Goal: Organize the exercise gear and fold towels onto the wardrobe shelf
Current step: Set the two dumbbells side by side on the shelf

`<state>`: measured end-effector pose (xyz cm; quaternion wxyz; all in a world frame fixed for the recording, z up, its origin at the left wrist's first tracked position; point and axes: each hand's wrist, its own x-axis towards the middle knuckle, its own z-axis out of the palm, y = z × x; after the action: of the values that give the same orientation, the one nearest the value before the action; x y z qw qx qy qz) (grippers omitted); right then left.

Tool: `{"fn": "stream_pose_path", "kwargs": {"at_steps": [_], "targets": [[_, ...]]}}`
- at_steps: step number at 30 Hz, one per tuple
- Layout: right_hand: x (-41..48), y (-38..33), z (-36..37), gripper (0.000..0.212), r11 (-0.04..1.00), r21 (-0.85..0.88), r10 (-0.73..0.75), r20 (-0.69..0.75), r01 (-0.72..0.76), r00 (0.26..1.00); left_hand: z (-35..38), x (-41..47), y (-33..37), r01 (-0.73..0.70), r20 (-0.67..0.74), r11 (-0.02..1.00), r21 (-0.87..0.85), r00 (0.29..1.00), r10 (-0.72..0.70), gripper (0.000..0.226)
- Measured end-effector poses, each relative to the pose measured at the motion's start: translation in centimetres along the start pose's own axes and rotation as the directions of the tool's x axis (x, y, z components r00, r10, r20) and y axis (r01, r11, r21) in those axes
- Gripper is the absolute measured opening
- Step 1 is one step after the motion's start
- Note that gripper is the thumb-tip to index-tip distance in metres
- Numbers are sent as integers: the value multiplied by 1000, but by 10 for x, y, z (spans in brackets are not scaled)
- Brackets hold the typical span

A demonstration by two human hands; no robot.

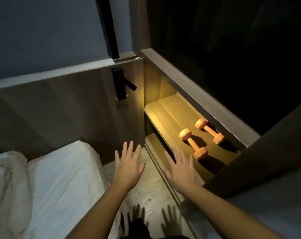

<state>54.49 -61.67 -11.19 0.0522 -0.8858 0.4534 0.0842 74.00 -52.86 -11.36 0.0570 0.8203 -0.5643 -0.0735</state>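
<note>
The dark upper compartment of the wardrobe [232,57] is unlit, and nothing inside it can be made out. A dark sliding door panel [267,144] covers the right end of the warmly lit wooden shelf [172,114], so that end is hidden, as is the edge of the long shadow beside the nearer orange dumbbell [192,144]. The compartment below the shelf shows only as a narrow strip. The white bedding [51,178] is cut off by the left and bottom edges. Both bare forearms run out of the bottom edge, and the dark shape between them at the bottom is too dim to identify.
</note>
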Motion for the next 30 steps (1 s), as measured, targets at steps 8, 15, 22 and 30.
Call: {"fn": "stream_pose_path", "kwargs": {"at_steps": [8,15,22,30], "targets": [[56,-24,-10,69,978,38,202,23,-203,979,-21,85,-26,-283,142,959,9,950,279,65],[90,-5,-10,68,951,25,305,54,-307,951,-12,141,-21,-391,211,920,15,901,379,66],[131,5,0,68,944,23,328,44,-329,944,-4,197,-11,-494,235,863,106,856,461,65],[153,2,20,68,915,37,395,109,-401,912,11,247,-16,-638,377,760,125,739,558,65]]}}
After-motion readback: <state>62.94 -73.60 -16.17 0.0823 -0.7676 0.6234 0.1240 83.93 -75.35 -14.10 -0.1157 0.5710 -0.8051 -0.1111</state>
